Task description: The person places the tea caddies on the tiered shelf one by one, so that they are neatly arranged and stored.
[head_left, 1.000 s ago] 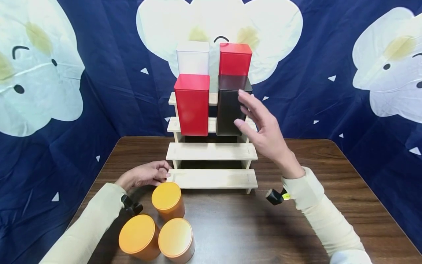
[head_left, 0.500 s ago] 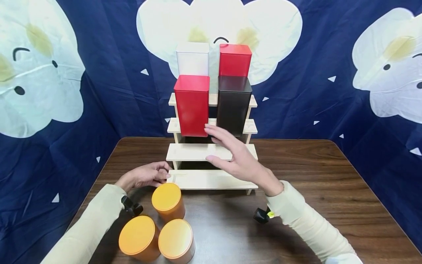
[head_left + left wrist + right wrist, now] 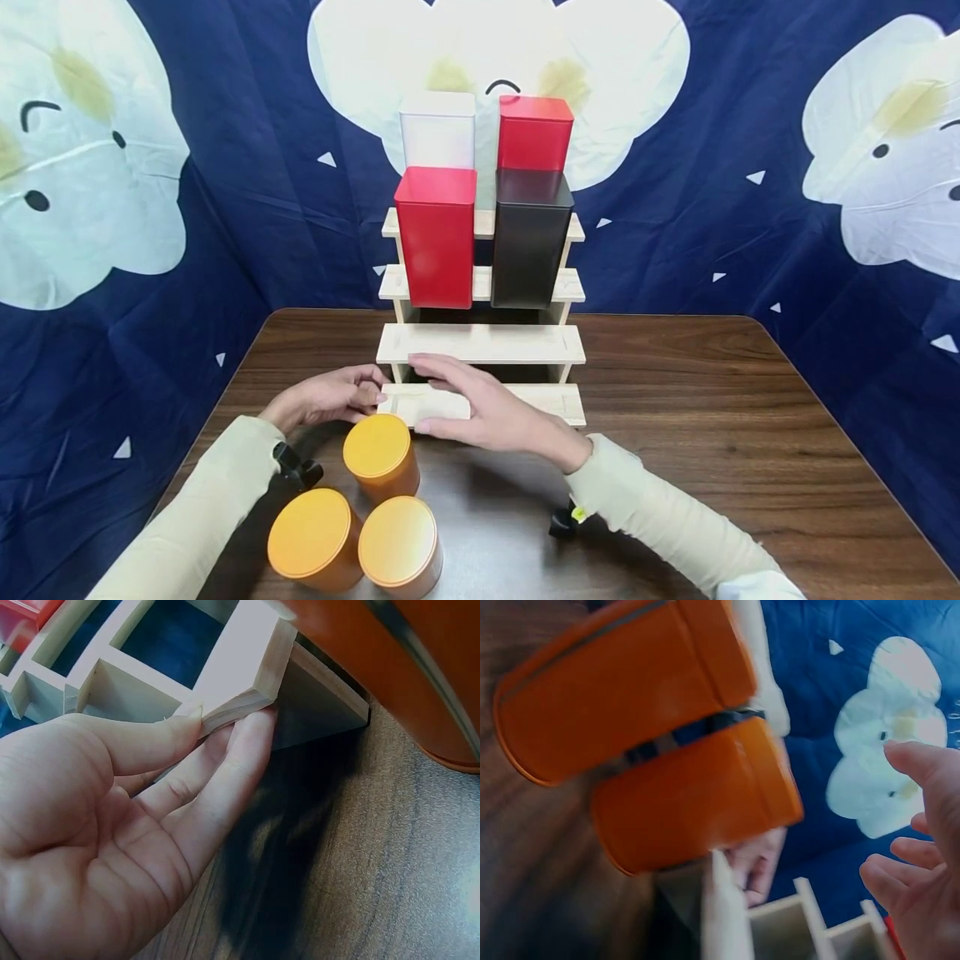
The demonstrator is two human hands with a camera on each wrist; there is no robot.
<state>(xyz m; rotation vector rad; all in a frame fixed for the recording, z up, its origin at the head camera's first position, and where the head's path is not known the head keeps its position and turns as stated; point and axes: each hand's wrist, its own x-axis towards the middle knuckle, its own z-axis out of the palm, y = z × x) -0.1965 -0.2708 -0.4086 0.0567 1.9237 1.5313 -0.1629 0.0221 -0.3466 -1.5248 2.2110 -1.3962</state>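
My left hand [image 3: 333,394] pinches the left end of the lowest step of a pale wooden stepped stand [image 3: 480,343]. In the left wrist view, thumb and fingers [image 3: 232,761] close over the edge of that board from above and below. My right hand [image 3: 487,408], fingers apart and holding nothing, hovers over the lowest step. It is just right of the nearest orange lidded canister [image 3: 378,450]. Two more such canisters, one left [image 3: 311,533] and one right [image 3: 400,540], stand in front of it. The right wrist view shows an orange canister [image 3: 697,799] well off the fingertips.
Higher on the stand, a tall red tin [image 3: 437,237] and a tall black tin [image 3: 531,242] share one step. Behind them are a white tin [image 3: 439,133] and another red tin [image 3: 535,137]. A blue cloth [image 3: 247,208] surrounds the wooden table [image 3: 697,400].
My right hand has come down and left, from beside the black tin to above the lowest step near the canisters. My left hand keeps its hold in the same place.
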